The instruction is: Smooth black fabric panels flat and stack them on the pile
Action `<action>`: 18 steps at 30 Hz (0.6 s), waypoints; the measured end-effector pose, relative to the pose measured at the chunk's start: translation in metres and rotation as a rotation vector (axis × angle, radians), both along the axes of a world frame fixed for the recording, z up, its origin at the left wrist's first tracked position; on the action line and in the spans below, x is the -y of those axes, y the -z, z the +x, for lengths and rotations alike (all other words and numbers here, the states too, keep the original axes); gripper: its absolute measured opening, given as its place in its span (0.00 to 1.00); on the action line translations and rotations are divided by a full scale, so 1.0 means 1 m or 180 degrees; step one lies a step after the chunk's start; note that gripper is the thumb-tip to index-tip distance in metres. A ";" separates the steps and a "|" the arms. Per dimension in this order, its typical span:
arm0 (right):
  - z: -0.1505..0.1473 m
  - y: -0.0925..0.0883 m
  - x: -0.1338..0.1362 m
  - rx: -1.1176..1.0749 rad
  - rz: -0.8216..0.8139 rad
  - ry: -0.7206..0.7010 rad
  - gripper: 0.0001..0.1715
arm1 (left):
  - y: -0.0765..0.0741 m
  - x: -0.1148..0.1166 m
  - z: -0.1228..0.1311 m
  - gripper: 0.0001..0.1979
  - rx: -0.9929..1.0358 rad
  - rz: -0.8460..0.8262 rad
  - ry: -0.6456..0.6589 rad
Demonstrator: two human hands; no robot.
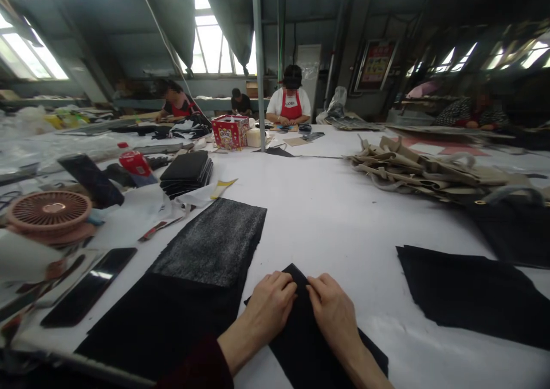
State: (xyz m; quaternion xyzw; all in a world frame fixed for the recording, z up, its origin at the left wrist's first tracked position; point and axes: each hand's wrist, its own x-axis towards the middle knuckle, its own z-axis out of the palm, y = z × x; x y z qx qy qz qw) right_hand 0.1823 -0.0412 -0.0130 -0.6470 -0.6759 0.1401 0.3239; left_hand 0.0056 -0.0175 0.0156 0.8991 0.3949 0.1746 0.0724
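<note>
A piece of black fabric [303,334] lies in front of me on the white table, its far end narrowing to a corner between my hands. My left hand [275,298] has its fingers curled closed on the left edge of that end. On the opposite edge, my right hand [332,304] pinches the same fabric between thumb and fingers. Beside my left arm is a larger spread of black cloth [172,314], with a grey speckled panel [212,240] lying on its far part. More black fabric [468,291] rests to the right.
A smartphone [90,286], a pink fan [50,211] and a stack of black pieces [187,171] stand at left. Beige material [429,168] is heaped at right. A metal pole [259,62] rises beyond the red box [231,131]. Several people sit farther back, one in a red apron [291,105].
</note>
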 end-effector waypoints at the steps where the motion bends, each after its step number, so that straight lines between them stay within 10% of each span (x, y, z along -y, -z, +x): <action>1: -0.003 0.005 0.003 0.0260 0.0299 0.0022 0.14 | 0.000 -0.001 0.001 0.07 0.0014 0.0002 0.0002; 7: -0.009 0.011 0.006 0.1158 0.1383 -0.0236 0.17 | 0.003 -0.007 -0.001 0.10 0.0071 0.0057 -0.0030; 18: -0.011 0.012 0.007 0.1415 0.1395 -0.0451 0.20 | 0.010 -0.014 -0.004 0.24 -0.0168 0.0184 -0.0036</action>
